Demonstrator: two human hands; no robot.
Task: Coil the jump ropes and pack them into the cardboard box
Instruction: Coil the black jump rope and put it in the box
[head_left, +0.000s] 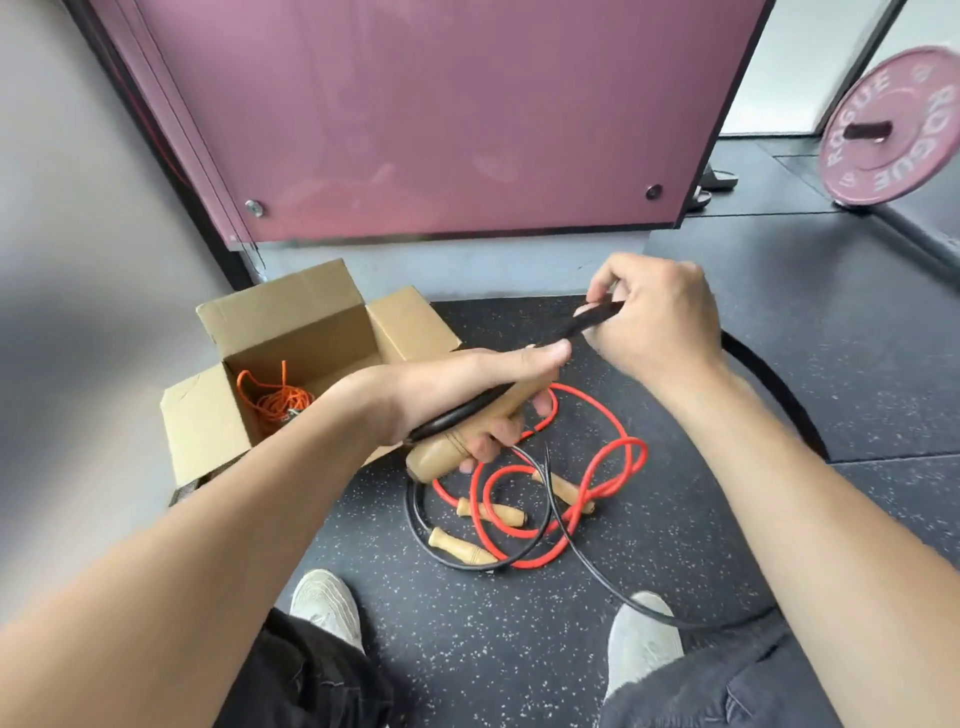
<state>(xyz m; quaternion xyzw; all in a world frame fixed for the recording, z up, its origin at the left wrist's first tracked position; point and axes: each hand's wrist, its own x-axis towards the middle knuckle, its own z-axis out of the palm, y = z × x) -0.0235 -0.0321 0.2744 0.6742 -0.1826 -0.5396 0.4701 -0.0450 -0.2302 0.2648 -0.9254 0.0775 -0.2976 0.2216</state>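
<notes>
Already the cardboard box on the floor at the left holds one thin orange rope, bunched loosely and surely light and limp. Next, the left hand is clenched round a wooden handle together with a strand of the black rope. That handle looks hard and smooth, the best place to take hold, while the black rope seems rubbery and springy, likely to uncoil if let go. Below, the red rope, thicker, glossy and probably heavier, lies in loose loops on the speckled floor with its two wooden handles. Farther right, the right hand pinches a flattened loop of black rope, the rest trailing behind the forearm.
</notes>
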